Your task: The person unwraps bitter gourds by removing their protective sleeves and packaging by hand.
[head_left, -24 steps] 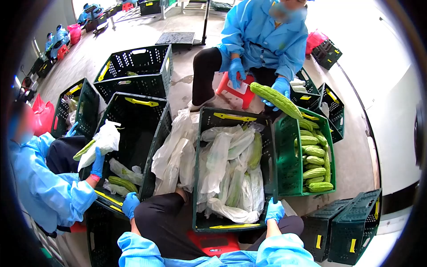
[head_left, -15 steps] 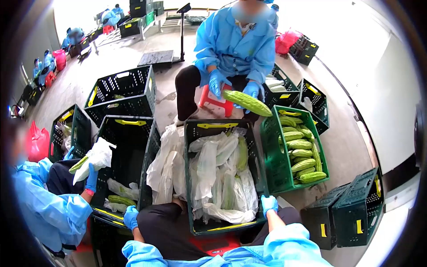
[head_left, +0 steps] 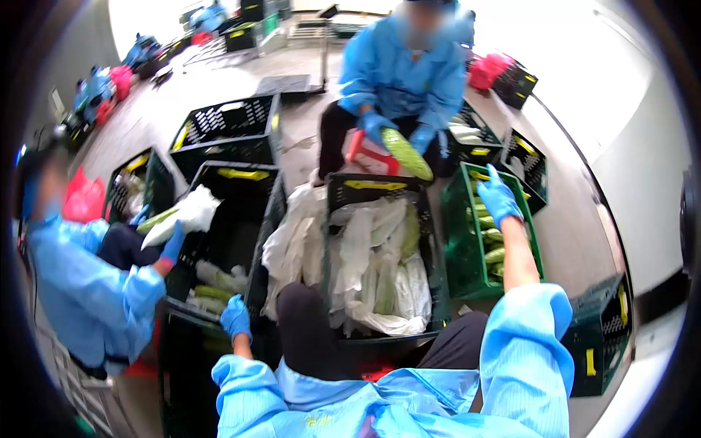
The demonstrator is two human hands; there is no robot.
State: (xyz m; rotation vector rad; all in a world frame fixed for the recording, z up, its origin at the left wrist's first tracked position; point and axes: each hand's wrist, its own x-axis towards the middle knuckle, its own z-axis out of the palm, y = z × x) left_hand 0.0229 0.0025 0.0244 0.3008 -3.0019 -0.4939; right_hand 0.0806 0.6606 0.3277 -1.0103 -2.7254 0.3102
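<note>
My right hand (head_left: pixel 498 198), in a blue glove, reaches over the green crate (head_left: pixel 454 266) of bitter melons (head_left: pixel 495 255). Its fingers are stretched out and it holds nothing. Low on the left, my left hand (head_left: pixel 235 319) is beside the near corner of the dark crate (head_left: pixel 272 233); its fingers are blurred, and I cannot tell whether they grip the rim. In front of my knees stands a black crate (head_left: pixel 437 292) of bitter melons in white film sleeves (head_left: pixel 356 266). More white sleeves (head_left: pixel 293 237) hang over its left side.
Opposite me, a seated co-worker (head_left: pixel 401 73) holds a bitter melon (head_left: pixel 406 154). A co-worker at left (head_left: pixel 87 270) holds a melon partly in a white sleeve (head_left: pixel 191 213). More crates (head_left: pixel 226 120) stand behind, others (head_left: pixel 602 343) at right. A platform scale (head_left: pixel 283 85) is farther back.
My right hand has left the near rim of the middle crate and moved forward and right over the green crate. My left hand has shifted slightly up and right. The view has tilted.
</note>
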